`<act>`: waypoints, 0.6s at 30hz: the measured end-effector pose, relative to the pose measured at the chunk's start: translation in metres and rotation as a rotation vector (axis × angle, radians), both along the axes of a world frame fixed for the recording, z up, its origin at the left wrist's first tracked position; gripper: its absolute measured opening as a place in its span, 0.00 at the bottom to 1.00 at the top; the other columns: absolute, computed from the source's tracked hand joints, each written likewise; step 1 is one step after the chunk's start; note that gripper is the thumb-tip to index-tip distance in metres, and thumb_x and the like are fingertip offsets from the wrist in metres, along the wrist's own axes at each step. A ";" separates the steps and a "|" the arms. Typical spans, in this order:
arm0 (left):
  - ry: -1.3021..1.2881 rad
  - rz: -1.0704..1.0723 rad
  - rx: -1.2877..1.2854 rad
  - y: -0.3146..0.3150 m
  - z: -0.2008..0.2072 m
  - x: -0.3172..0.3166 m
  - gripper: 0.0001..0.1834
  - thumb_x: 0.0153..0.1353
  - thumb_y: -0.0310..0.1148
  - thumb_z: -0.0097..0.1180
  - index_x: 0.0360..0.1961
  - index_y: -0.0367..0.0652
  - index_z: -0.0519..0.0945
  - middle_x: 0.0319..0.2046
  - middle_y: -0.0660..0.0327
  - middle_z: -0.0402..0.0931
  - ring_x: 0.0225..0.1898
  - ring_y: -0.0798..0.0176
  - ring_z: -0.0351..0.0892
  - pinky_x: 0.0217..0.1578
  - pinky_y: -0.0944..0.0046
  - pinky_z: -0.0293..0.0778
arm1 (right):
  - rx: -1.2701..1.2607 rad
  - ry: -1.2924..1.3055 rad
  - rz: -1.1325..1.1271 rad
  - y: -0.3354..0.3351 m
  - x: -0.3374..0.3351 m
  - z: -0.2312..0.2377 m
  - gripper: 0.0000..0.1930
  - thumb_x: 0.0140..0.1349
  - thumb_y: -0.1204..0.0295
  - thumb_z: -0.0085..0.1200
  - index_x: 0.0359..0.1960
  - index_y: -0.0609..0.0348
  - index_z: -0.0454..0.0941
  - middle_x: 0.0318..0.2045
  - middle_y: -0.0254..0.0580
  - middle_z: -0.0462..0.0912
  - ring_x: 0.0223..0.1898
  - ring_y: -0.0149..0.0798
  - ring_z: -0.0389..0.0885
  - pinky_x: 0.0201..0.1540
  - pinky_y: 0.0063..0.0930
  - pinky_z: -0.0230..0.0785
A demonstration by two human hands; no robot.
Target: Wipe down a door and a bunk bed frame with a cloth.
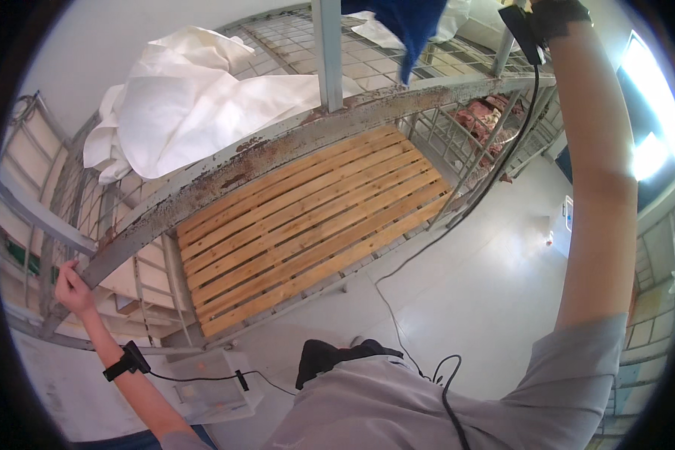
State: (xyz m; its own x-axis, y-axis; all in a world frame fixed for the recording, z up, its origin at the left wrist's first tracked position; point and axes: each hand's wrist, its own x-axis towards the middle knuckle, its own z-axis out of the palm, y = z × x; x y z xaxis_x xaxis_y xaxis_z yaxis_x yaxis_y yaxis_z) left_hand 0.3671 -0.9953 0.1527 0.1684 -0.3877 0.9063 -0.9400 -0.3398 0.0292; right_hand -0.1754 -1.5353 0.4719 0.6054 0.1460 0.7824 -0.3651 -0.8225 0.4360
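At the lower left, my left hand (73,289) has its fingers curled on the grey metal bed frame (202,176), near the corner of the upper bunk. The frame's long rail is rusty, with paint flaked off. My right arm (596,172) reaches straight up along the right side. Its wrist wears a black strap, and the hand itself is cut off by the top edge. White cloth (202,97) lies bunched on the upper bunk's metal mesh and droops over the rail. A dark blue cloth (401,26) hangs over the mesh farther right.
Below is a lower bunk with wooden slats (315,225). A black cable (495,176) runs down from my right wrist across the floor. A clear plastic box (210,386) stands at the lower left. Reddish patterned cloth (480,120) lies on another metal bed beyond.
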 end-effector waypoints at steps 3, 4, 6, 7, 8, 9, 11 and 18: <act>-0.030 0.009 0.041 -0.001 0.000 -0.002 0.16 0.72 0.33 0.43 0.36 0.34 0.80 0.31 0.51 0.81 0.31 0.52 0.80 0.34 0.62 0.73 | 0.140 -0.092 -0.110 -0.011 -0.021 -0.014 0.18 0.50 0.63 0.66 0.39 0.61 0.81 0.31 0.55 0.85 0.33 0.49 0.84 0.41 0.41 0.74; -0.007 0.009 0.045 -0.003 0.000 -0.002 0.16 0.72 0.32 0.42 0.36 0.34 0.80 0.30 0.51 0.81 0.30 0.52 0.80 0.34 0.61 0.73 | 0.140 -0.089 -0.116 -0.023 -0.036 -0.017 0.18 0.50 0.63 0.66 0.39 0.61 0.81 0.31 0.55 0.85 0.33 0.49 0.84 0.41 0.41 0.74; 0.013 0.012 0.046 -0.003 0.002 0.000 0.16 0.72 0.32 0.42 0.36 0.34 0.80 0.30 0.51 0.81 0.30 0.52 0.80 0.33 0.61 0.73 | 0.168 -0.232 -0.155 -0.055 -0.061 -0.018 0.18 0.50 0.65 0.67 0.39 0.62 0.81 0.31 0.52 0.85 0.34 0.44 0.84 0.41 0.38 0.74; -0.010 0.010 0.040 -0.001 0.001 0.002 0.16 0.72 0.32 0.42 0.36 0.34 0.80 0.30 0.51 0.81 0.30 0.53 0.80 0.33 0.61 0.73 | 0.164 -0.232 -0.153 -0.062 -0.066 -0.019 0.18 0.50 0.65 0.67 0.39 0.62 0.81 0.31 0.52 0.85 0.34 0.44 0.84 0.41 0.38 0.74; -0.032 0.008 0.034 0.001 -0.001 0.004 0.15 0.72 0.31 0.42 0.36 0.34 0.80 0.30 0.51 0.81 0.30 0.53 0.80 0.33 0.61 0.73 | 0.205 -0.246 -0.178 -0.068 -0.071 -0.020 0.18 0.50 0.65 0.67 0.39 0.63 0.81 0.32 0.52 0.85 0.34 0.43 0.84 0.42 0.38 0.75; -0.032 0.008 0.030 0.003 -0.002 0.006 0.15 0.72 0.31 0.42 0.36 0.34 0.80 0.30 0.51 0.81 0.30 0.53 0.80 0.33 0.61 0.73 | 0.245 -0.260 -0.203 -0.075 -0.075 -0.019 0.17 0.51 0.66 0.67 0.39 0.64 0.81 0.33 0.51 0.86 0.35 0.42 0.84 0.42 0.38 0.75; -0.003 0.027 0.038 0.005 -0.003 0.006 0.14 0.70 0.29 0.43 0.35 0.33 0.80 0.31 0.51 0.81 0.34 0.50 0.82 0.36 0.58 0.75 | 0.265 -0.269 -0.235 -0.084 -0.083 -0.019 0.18 0.51 0.65 0.66 0.40 0.63 0.81 0.32 0.52 0.85 0.35 0.42 0.84 0.42 0.37 0.75; -0.008 0.011 0.033 0.002 -0.010 0.001 0.14 0.70 0.29 0.43 0.36 0.34 0.80 0.31 0.51 0.81 0.32 0.49 0.81 0.36 0.57 0.75 | 0.810 -0.507 -0.361 -0.223 -0.183 -0.083 0.21 0.60 0.58 0.59 0.45 0.65 0.79 0.39 0.52 0.84 0.43 0.52 0.82 0.46 0.39 0.72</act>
State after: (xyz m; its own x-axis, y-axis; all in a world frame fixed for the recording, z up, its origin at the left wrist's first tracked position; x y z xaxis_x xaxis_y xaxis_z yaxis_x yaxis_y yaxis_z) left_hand 0.3681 -0.9933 0.1430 0.1656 -0.4159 0.8942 -0.9362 -0.3513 0.0100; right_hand -0.3588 -1.7586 0.3891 0.0785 -0.6664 0.7414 -0.6364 -0.6060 -0.4773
